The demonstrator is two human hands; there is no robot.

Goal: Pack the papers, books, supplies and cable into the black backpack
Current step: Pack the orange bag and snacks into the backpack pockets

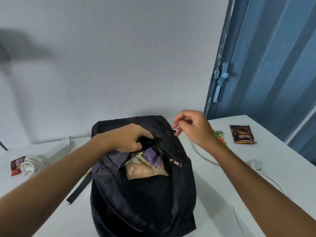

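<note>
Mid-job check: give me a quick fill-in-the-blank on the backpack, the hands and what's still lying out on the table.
1. The left hand grips the rim of the black ____'s opening.
2. The right hand pinches a small zipper pull at the bag's ____ end.
3. The dark brown snack packet lies on the table to the bag's ____.
4. The coiled white cable is still ____ the bag.

Missing words: backpack; far; right; outside

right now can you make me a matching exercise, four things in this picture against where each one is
Things:
1. black fabric backpack
2. dark brown snack packet
3. coiled white cable
4. purple packet

Places:
a. inside the open bag
b. table, far right
c. table centre
d. table, far left

Pairs: 1-c, 2-b, 3-d, 4-a
</note>
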